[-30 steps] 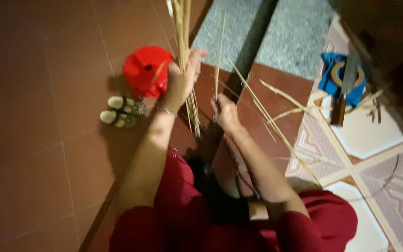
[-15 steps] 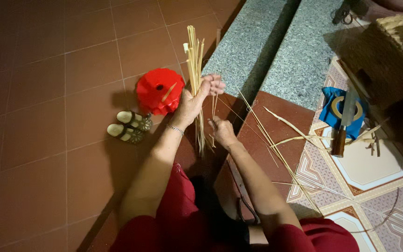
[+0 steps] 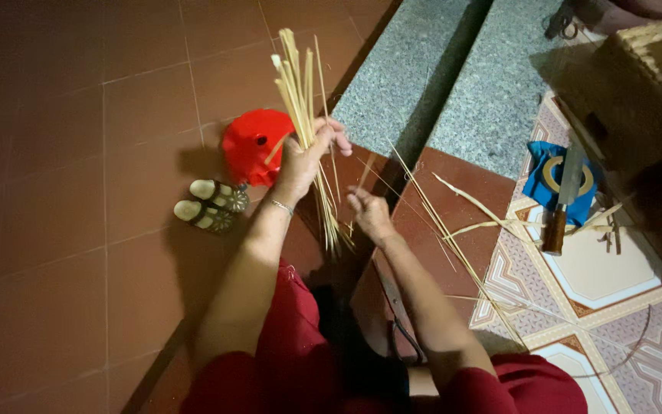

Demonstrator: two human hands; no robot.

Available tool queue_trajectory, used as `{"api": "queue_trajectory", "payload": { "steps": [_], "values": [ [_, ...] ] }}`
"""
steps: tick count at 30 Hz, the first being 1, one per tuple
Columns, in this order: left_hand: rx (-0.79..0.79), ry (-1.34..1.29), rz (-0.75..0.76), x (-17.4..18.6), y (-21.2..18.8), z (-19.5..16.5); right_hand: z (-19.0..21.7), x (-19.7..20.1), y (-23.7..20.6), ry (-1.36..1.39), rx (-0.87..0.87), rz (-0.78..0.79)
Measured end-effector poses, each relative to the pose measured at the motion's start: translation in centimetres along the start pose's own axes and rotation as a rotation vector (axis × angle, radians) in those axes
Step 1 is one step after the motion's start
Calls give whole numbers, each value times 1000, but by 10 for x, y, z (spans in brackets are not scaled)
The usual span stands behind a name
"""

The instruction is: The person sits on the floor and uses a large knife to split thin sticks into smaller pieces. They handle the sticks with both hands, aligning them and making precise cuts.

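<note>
My left hand [image 3: 306, 157] grips a bundle of thin pale bamboo strips [image 3: 298, 92], held upright with the ends fanning above and below the fist. My right hand [image 3: 368, 213] sits just below and to the right, fingers pinched on the lower end of a thin strip near the bundle's bottom. Both forearms reach out from red sleeves at the bottom of the view.
A red plastic stool [image 3: 253, 146] and a pair of sandals [image 3: 210, 205] lie on the brown tile floor at left. Long loose strips [image 3: 453, 245] lie at right. A knife [image 3: 562, 201] rests on a blue cloth [image 3: 545, 180] by a woven basket [image 3: 637, 84]. Grey stone steps [image 3: 438, 84] rise ahead.
The view has shifted, so the hands sit lower in the frame. My left hand keeps its grip on the bundle; my right hand has stayed close below it.
</note>
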State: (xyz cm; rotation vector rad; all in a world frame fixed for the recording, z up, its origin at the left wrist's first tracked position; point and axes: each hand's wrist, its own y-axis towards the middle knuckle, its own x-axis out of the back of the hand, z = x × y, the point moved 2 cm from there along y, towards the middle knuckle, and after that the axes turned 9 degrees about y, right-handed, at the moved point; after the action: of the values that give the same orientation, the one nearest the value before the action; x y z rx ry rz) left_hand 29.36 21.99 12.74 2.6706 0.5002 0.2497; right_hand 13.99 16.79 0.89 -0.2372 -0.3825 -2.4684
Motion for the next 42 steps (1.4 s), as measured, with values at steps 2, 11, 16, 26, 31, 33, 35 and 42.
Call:
{"api": "queue_trajectory", "payload": {
  "steps": [2, 11, 16, 26, 31, 33, 35, 42],
  "values": [
    [84, 73, -55, 10, 0, 0, -10, 13, -3, 84, -20, -40],
    [28, 196, -139, 23, 10, -2, -46, 153, -44, 770, -89, -570],
    [179, 272, -198, 10, 6, -6, -76, 216, -110, 1170, -97, -748],
    [-100, 104, -57, 0, 4, 52, -138, 281, -174, 1439, -311, -1138],
    [-16, 69, -101, 3, 4, 80, -137, 291, -176, 1275, -272, -1029],
    [-28, 157, -133, 0, 6, 83, -138, 294, -178, 1295, -310, -1049],
    [-43, 181, -125, -2, 6, 79, -141, 293, -179, 1360, -305, -1016],
    [-127, 399, -159, -23, 7, 64, -158, 289, -161, 1618, -214, -788]
  ]
}}
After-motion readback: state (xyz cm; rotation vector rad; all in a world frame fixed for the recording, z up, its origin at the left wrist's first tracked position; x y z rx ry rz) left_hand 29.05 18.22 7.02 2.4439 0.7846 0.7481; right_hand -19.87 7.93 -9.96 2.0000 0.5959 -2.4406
